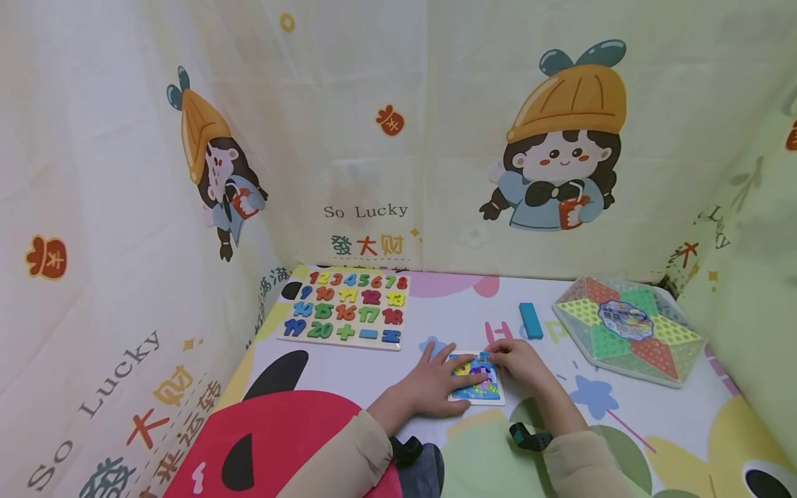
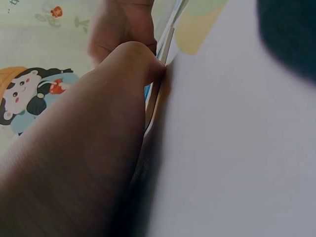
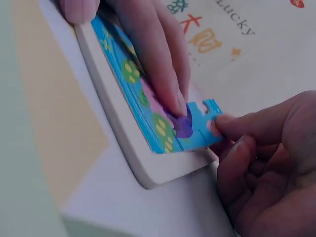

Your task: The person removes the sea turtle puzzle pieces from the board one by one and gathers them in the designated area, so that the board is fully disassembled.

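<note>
Beige sleeves (image 1: 339, 460) are covering part of the tabletop (image 1: 461, 315); the left hand (image 1: 429, 382), fingers spread, is resting on a small picture puzzle (image 1: 479, 393) lying flat there, while the right hand (image 1: 519, 361) is pinching a blue piece (image 3: 212, 105) at its far edge.

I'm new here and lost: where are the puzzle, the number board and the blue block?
Puzzle (image 1: 482, 390), head view, lower part.
Number board (image 1: 334, 342), head view, front edge.
Blue block (image 1: 531, 320), head view, middle.
</note>
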{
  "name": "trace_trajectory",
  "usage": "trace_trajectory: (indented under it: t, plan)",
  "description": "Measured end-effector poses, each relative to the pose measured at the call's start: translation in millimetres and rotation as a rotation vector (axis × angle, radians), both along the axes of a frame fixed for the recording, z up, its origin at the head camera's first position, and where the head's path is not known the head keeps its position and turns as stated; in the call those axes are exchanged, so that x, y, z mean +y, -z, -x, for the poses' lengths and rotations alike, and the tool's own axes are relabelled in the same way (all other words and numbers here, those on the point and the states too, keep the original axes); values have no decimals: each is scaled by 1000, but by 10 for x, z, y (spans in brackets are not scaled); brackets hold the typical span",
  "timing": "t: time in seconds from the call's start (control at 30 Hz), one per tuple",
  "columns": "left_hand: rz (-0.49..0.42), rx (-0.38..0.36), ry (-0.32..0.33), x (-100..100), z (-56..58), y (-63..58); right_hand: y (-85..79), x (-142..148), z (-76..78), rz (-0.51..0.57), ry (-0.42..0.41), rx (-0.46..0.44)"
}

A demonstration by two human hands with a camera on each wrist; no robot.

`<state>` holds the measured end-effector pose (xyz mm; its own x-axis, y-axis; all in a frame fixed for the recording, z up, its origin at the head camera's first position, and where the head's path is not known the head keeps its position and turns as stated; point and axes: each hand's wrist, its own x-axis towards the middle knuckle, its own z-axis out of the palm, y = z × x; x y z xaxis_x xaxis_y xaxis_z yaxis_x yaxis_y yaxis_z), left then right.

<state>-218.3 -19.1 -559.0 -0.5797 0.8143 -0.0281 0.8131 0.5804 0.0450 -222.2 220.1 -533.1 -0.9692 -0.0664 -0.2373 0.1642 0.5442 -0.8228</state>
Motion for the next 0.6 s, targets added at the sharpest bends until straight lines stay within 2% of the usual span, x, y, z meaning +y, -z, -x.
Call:
trace_trajectory:
  t: [0.37,0.6]
  plan:
    - [16,-18,-9,11,6,0,38,169,-8,-23,-196,73]
    - [27,10,-7,10,11,8,-39,87,-56,-99,-234,129]
